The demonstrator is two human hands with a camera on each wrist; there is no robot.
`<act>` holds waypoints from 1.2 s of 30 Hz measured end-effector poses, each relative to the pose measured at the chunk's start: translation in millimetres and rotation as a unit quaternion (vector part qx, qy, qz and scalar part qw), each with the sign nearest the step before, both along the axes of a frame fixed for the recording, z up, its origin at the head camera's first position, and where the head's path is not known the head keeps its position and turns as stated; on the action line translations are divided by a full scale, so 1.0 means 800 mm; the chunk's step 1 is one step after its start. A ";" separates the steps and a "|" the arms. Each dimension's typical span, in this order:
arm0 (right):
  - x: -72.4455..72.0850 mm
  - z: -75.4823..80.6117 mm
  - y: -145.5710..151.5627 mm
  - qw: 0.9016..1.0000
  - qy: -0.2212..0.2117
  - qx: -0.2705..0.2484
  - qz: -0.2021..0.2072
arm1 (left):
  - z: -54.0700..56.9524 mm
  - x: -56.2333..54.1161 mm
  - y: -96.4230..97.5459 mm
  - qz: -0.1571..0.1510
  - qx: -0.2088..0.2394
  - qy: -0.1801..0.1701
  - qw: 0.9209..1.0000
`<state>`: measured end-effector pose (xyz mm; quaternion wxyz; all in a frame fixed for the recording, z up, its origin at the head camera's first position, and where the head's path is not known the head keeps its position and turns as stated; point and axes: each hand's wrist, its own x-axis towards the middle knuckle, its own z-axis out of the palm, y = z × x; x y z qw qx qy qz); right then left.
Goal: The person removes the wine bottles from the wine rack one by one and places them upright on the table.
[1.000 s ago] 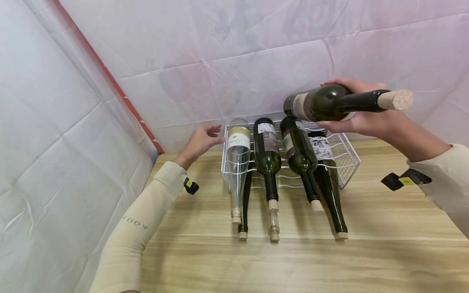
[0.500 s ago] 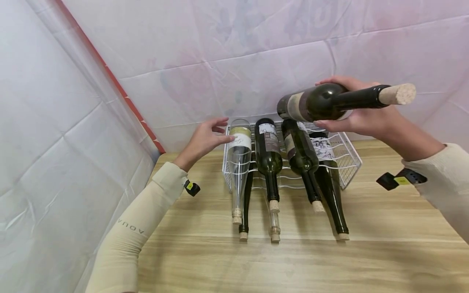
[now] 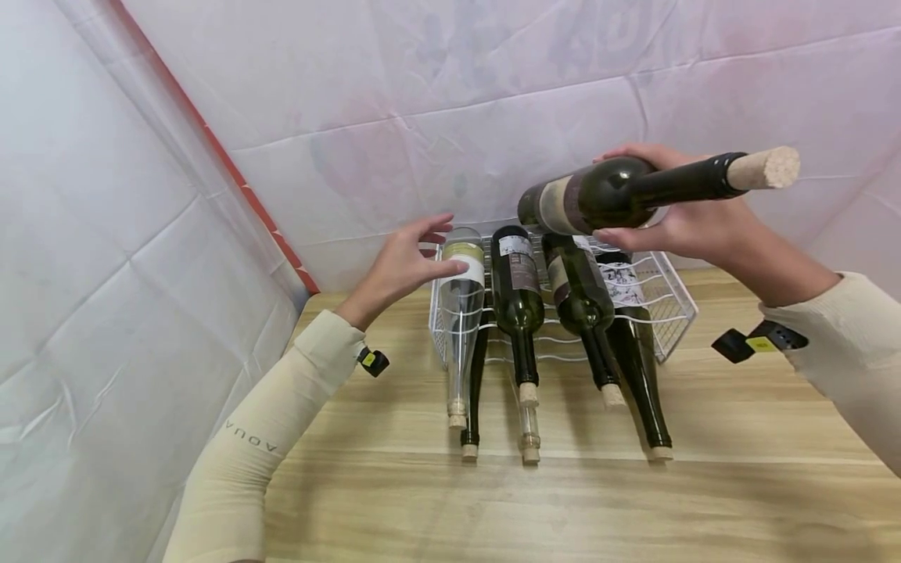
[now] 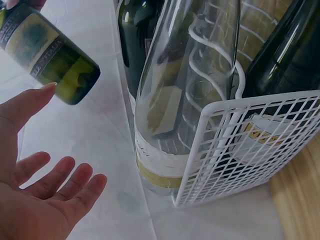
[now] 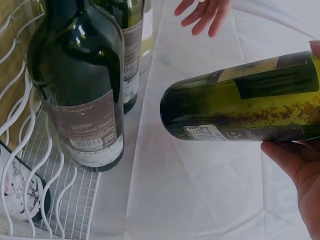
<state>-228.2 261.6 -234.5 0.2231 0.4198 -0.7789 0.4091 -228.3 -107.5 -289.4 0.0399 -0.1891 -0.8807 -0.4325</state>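
My right hand [image 3: 693,227] grips a dark green wine bottle [image 3: 622,195] around its body, above the back right of the white wire rack [image 3: 665,313]. The bottle's cork points right and its base points left. My left hand [image 3: 408,262] has its fingers spread, nothing in them, beside the base of a clear bottle [image 3: 461,313] at the rack's left end. In the left wrist view its fingers [image 4: 65,175] are apart from that bottle. Two dark green bottles, one in the middle [image 3: 519,305] and one to its right [image 3: 580,297], lie on the upper tier, necks toward me.
Lower in the rack lie a dark bottle [image 3: 637,367] at right, another dark bottle [image 3: 473,399] at left and a clear bottle [image 3: 528,430] between them. The rack stands on a wooden table [image 3: 563,508] against a white sheet-covered wall [image 3: 422,117].
My right hand has carried the held bottle to the left, its base now further over the rack. The left hand has moved right and up, toward the clear bottle's base.
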 end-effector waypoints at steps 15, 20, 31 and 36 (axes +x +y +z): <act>0.005 0.000 -0.016 1.000 -0.028 -0.004 0.009 | 0.011 0.008 0.020 -0.039 -0.032 0.072 0.996; 0.010 0.000 -0.020 0.999 -0.035 -0.008 0.013 | 0.017 0.011 0.030 -0.042 -0.033 0.106 0.993; 0.016 -0.003 -0.028 0.998 -0.039 -0.021 0.038 | 0.023 0.014 0.048 -0.070 -0.063 0.171 0.981; 0.018 -0.003 -0.031 0.999 -0.034 -0.009 0.028 | 0.026 0.016 0.057 -0.075 -0.095 0.201 0.972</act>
